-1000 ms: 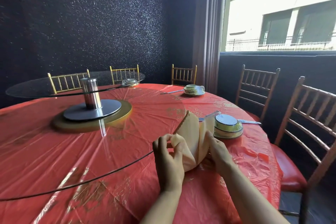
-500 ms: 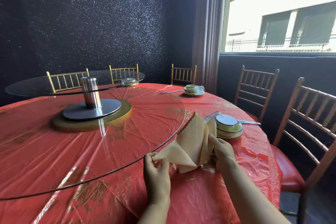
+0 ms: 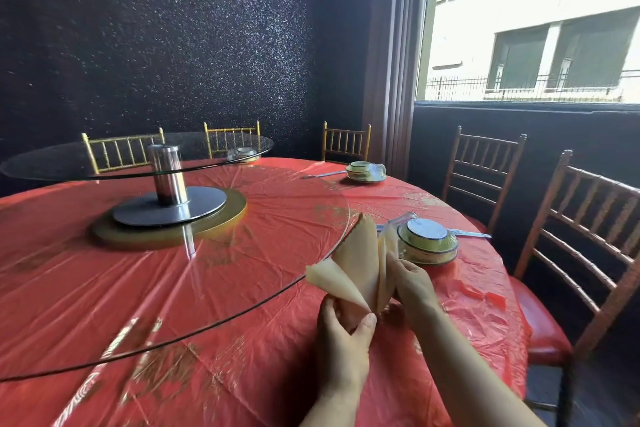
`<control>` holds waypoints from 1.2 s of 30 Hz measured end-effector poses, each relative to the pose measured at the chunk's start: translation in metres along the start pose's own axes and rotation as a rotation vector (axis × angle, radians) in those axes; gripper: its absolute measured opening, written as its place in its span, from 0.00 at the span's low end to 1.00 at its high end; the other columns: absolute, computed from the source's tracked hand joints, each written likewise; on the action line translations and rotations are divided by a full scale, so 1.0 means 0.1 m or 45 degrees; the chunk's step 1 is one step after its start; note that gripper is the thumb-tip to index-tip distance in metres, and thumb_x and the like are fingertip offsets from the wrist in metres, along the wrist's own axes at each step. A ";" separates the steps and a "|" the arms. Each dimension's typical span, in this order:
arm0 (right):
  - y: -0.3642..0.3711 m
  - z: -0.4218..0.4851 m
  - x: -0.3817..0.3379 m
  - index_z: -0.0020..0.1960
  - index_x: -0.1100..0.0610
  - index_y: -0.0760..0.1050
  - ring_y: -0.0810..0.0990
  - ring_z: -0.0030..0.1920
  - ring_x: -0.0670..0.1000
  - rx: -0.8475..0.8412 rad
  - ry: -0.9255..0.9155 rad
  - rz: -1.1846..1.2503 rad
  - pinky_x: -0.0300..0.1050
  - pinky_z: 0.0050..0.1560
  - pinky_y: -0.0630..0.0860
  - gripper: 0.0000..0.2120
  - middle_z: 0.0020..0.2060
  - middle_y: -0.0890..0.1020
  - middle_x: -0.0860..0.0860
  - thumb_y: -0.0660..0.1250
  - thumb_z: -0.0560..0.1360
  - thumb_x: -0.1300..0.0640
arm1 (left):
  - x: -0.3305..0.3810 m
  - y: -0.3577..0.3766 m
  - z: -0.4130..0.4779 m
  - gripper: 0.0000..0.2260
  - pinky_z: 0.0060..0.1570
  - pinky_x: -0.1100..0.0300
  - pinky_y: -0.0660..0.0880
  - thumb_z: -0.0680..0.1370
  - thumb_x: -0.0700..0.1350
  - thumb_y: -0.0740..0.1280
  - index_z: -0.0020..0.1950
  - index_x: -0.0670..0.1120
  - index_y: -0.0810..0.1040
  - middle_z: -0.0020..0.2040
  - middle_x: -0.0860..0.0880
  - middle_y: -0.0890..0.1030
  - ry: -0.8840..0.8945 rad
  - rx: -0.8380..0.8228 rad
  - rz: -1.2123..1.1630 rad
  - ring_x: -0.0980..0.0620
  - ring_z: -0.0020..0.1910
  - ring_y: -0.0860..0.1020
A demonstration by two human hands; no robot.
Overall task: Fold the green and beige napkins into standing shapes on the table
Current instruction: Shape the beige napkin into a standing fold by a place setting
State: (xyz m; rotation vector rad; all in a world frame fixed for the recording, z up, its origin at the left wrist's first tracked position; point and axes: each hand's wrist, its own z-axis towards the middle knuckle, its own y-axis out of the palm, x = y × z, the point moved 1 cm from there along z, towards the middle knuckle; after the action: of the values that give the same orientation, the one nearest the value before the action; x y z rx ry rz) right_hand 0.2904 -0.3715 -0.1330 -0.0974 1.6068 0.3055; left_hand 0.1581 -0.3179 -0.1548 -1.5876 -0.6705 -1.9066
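Hands at the lower centre-right of the frame work the beige napkin (image 3: 360, 260), which stands on its base on the red-covered table (image 3: 242, 374), just beside the edge of the glass turntable (image 3: 207, 270). The left hand (image 3: 343, 343) is curled round the foot of the napkin, thumb in front and fingers behind, pinching the lower folds together. The right hand (image 3: 414, 282) grips the right-hand layers between thumb and fingertips, near an upturned bowl (image 3: 427, 243) at right of centre.

Half a second earlier the left hand was drawing a side flap outward and downward to the left; it has since let that flap go and moved in to the base. The flap now juts free toward the left, while the central cone points upward.

The likely meaning is that one wing of the standing shape is formed and the base is being gathered so that it holds. This napkin appears close to finished, though it is not yet standing unaided. No green napkin is in view.
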 end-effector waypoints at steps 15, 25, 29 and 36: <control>-0.17 -0.07 -0.12 0.32 0.57 0.68 0.63 0.16 0.45 0.170 0.118 0.103 0.31 0.21 0.61 0.15 0.20 0.67 0.50 0.56 0.78 0.58 | 0.01 -0.05 0.06 0.03 0.53 0.50 0.75 0.75 0.38 0.67 0.47 0.39 0.78 0.46 0.42 0.82 -0.058 0.306 -0.031 0.44 0.49 0.79; -0.43 -0.31 -0.13 0.45 0.59 0.77 0.73 0.34 0.48 -0.247 0.263 0.224 0.39 0.32 0.66 0.06 0.36 0.78 0.53 0.62 0.75 0.58 | 0.00 -0.09 -0.02 0.04 0.50 0.52 0.75 0.75 0.37 0.67 0.42 0.45 0.77 0.39 0.49 0.81 -0.087 0.264 -0.214 0.48 0.42 0.79; -0.48 -0.27 -0.11 0.43 0.61 0.78 0.73 0.31 0.47 -0.300 0.181 0.143 0.33 0.24 0.67 0.05 0.31 0.79 0.50 0.64 0.75 0.63 | 0.00 -0.06 -0.04 0.07 0.47 0.56 0.73 0.75 0.39 0.67 0.38 0.48 0.77 0.37 0.51 0.80 -0.059 0.236 -0.165 0.50 0.40 0.78; -0.12 -0.10 -0.08 0.30 0.58 0.68 0.62 0.21 0.46 -0.116 0.168 0.083 0.33 0.19 0.58 0.14 0.22 0.66 0.51 0.63 0.73 0.64 | 0.04 -0.04 -0.05 0.09 0.47 0.60 0.75 0.76 0.38 0.65 0.38 0.50 0.76 0.39 0.51 0.81 -0.033 0.282 -0.208 0.55 0.40 0.80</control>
State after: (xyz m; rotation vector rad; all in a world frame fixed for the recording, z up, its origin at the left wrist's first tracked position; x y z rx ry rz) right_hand 0.2841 -0.3867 -0.1269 -0.1374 1.7292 0.4304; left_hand 0.1513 -0.3194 -0.1518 -1.4583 -1.0132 -1.8541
